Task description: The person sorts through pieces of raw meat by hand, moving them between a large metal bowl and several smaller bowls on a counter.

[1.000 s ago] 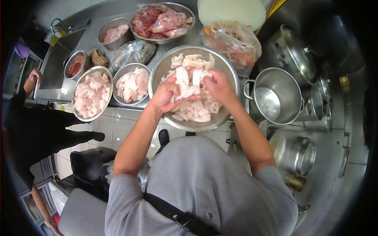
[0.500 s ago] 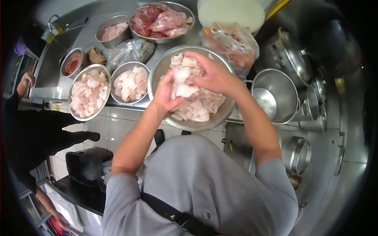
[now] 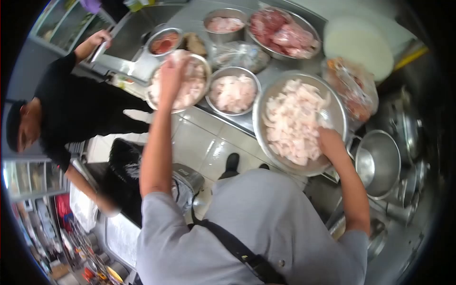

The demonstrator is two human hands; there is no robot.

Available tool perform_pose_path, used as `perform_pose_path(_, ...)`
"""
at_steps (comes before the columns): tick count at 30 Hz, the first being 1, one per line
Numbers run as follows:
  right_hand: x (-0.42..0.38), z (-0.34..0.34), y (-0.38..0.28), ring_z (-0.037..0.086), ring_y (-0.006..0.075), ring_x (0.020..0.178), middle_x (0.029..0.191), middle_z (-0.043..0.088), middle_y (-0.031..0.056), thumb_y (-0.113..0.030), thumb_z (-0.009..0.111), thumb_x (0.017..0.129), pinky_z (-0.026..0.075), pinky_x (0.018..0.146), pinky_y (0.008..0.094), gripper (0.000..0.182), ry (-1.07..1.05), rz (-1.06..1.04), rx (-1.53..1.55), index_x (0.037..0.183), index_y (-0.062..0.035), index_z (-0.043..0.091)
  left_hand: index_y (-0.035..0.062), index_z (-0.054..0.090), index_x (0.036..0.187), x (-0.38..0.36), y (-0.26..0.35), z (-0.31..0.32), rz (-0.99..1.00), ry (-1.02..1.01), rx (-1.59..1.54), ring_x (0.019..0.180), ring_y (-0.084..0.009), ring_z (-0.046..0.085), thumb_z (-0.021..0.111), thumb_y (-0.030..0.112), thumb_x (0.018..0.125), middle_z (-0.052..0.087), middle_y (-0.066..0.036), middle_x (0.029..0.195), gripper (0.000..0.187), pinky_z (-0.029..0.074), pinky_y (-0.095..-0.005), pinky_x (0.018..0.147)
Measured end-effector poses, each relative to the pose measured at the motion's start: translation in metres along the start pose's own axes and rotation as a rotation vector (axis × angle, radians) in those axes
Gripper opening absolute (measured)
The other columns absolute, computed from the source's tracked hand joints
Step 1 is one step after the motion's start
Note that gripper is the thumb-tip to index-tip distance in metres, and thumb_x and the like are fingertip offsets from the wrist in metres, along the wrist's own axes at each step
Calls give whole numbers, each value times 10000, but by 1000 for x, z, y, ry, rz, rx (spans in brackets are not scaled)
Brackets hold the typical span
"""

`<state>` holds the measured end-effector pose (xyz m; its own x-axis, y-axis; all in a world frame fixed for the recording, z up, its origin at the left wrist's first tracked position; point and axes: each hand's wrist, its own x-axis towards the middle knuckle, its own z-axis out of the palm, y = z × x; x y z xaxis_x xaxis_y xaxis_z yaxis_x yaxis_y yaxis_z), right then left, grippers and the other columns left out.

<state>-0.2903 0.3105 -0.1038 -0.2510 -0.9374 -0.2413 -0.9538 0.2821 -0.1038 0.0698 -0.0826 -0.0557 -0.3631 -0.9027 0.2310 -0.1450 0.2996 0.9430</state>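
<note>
My left hand [image 3: 172, 76] is over the oval bowl [image 3: 207, 88] of pale raw meat pieces on the left. Its fingers are closed around a whitish piece of raw meat [image 3: 178, 57], blurred by motion. At the right side of the large metal bowl [image 3: 332, 92], my right hand [image 3: 330, 143] reaches down against the heap of pale meat pieces [image 3: 293, 121]. The fingertips of that hand are hidden, so I cannot make out whether they grip anything. Between these two stands a smaller round bowl [image 3: 256, 97] with more pale pieces.
Behind are a bowl of wrapped red meat [image 3: 285, 33], a pot of pale meat [image 3: 224, 24] and a bagged bundle [image 3: 242, 57]. A round white board [image 3: 358, 47] and metal pots [image 3: 377, 164] are at right. A person in black [image 3: 80, 92] stands at left, holding something.
The view has swung left. My hands, together over the large bowl before, are now apart: the left has carried a meat piece to the oval bowl, while the right has lowered to the large bowl's heap.
</note>
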Motion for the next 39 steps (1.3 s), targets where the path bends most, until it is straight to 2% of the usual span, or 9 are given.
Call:
perform_pose_path(1, 1, 1, 2, 639, 404, 876, 901, 657, 222, -150, 582, 847, 488, 791, 521, 211, 12, 34, 59, 994, 1, 591, 12, 643, 1204, 19, -9, -19, -91, 4, 493, 955, -296, 649, 649, 330, 898, 663, -198, 1024, 442, 501, -376, 848)
perform_pose_path(2, -2, -3, 5, 633, 418, 884, 907, 652, 235, -163, 585, 855, 486, 792, 519, 219, 86, 21, 167, 987, 11, 592, -1, 611, 1222, 34, -74, -40, 474, -9, 694, 990, -343, 637, 641, 348, 905, 662, -222, 1081, 472, 493, -413, 873)
perform_pose_path(6, 6, -34, 22, 656, 312, 833, 883, 662, 218, -185, 580, 856, 505, 758, 411, 239, 150, 293, 650, 950, 29, 628, 83, 586, 1291, 20, -50, -20, 200, -172, 1182, 1200, -401, 523, 710, 321, 824, 552, -211, 1310, 538, 447, -509, 986)
perform_pose_path(9, -2, -41, 35, 561, 131, 716, 774, 617, 89, -144, 573, 911, 486, 696, 326, 210, 349, 278, 658, 1043, 17, 598, 49, 588, 1257, -12, -8, 57, 359, -147, 700, 1157, -392, 552, 721, 188, 812, 589, -212, 1247, 485, 466, -441, 964)
perform_pose_path(15, -6, -11, 53, 554, 100, 726, 878, 609, 36, -81, 569, 921, 479, 686, 277, 221, 555, 258, 767, 1130, -7, 569, 20, 632, 1164, -124, 50, 278, 789, -984, 250, 1104, -334, 587, 642, 133, 828, 636, -162, 1141, 355, 453, -429, 992)
perform_pose_path(21, -6, 0, 47, 563, 72, 751, 875, 609, 36, -78, 558, 935, 479, 674, 252, 222, 688, 307, 827, 1143, -2, 561, 77, 645, 1096, -151, 25, 377, 1109, -968, 357, 1081, -286, 579, 609, 132, 817, 630, -103, 1074, 287, 437, -390, 991)
perform_pose_path(29, -13, -14, 32, 593, 113, 756, 854, 626, 80, -86, 565, 917, 495, 688, 284, 287, 672, 350, 855, 1197, -21, 558, 24, 681, 1073, -111, 50, 307, 607, -1024, 200, 923, -236, 650, 623, 151, 885, 686, -119, 1034, 234, 506, -369, 812)
perform_pose_path(31, -21, -37, 14, 649, 248, 795, 888, 656, 151, -117, 587, 896, 517, 752, 362, 329, 611, 349, 664, 1212, -29, 566, 16, 675, 1066, -103, 78, 273, -265, -924, 56, 794, -131, 628, 601, 211, 953, 676, -40, 935, 237, 500, -296, 726)
perform_pose_path(39, 10, 8, 3, 648, 390, 927, 989, 669, 213, -193, 622, 787, 504, 844, 494, 351, 58, 10, 142, 1111, -58, 613, -5, 608, 1126, -71, 54, 184, -214, -712, -81, 804, -137, 652, 542, 230, 1006, 685, -68, 949, 272, 544, -279, 668)
